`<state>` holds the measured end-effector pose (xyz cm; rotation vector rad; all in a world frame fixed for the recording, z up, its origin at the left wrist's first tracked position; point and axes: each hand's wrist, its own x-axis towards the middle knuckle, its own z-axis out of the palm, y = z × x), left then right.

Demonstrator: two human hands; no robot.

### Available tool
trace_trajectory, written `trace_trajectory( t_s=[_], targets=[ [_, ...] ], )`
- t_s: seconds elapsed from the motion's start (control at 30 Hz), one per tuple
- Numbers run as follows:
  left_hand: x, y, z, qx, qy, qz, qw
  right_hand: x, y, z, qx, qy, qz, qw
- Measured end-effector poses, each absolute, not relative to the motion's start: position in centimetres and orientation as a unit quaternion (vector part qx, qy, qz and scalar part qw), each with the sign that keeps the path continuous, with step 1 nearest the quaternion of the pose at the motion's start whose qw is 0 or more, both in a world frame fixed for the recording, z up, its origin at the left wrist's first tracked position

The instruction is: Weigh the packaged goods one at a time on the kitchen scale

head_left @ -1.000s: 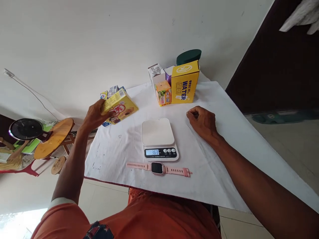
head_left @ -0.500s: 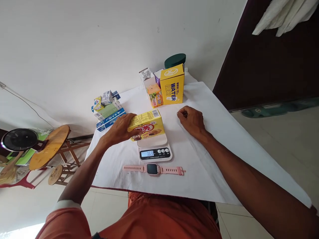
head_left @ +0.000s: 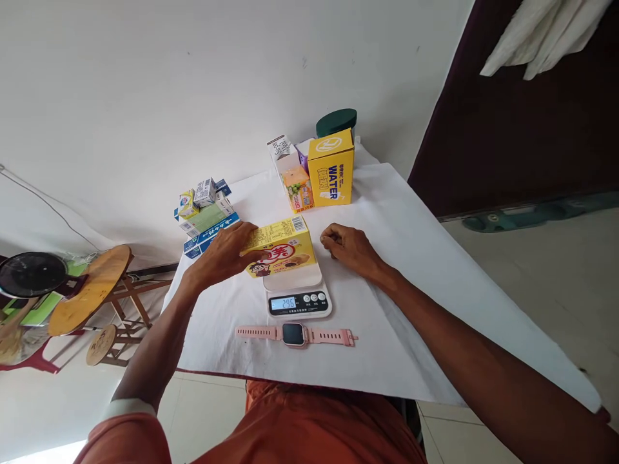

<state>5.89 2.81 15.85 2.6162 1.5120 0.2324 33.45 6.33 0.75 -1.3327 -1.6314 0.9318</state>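
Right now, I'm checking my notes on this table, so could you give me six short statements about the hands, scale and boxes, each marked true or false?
1. The left hand grips the yellow snack box. True.
2. The watch lies on the person's side of the scale. True.
3. The right hand grips the watch. False: it is curled beside the scale, with nothing visible in it.
4. The display is blank. False: it shows digits.
5. The WATER box stands in front of the green lid. True.
6. The blue boxes lie right of the scale. False: they lie left of it.
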Motion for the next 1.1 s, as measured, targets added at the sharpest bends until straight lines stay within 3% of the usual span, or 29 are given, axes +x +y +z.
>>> trace_trajectory(
  t_s=[0.13, 0.33, 0.7, 1.1],
  targets=[
    [5.0, 5.6, 18.1, 0.807, 0.573, 0.133, 0.052, 33.6, 6.3, 0.5, -0.529, -0.645, 0.362, 0.416],
    [7.3, 14.4, 18.4, 0.679, 0.705, 0.180, -0.094, 33.5, 6.3, 0.5, -0.522, -0.638, 0.384, 0.416],
    [13.9, 28.3, 13.3, 0.588, 0.787, 0.188, 0.020, 33.9, 7.0, -0.5, -0.511, -0.620, 0.414, 0.428],
    [14.2, 27.1, 10.9, 0.623, 0.752, 0.199, 0.086, 34.0, 7.0, -0.4, -0.524, -0.612, 0.420, 0.417]
  ],
)
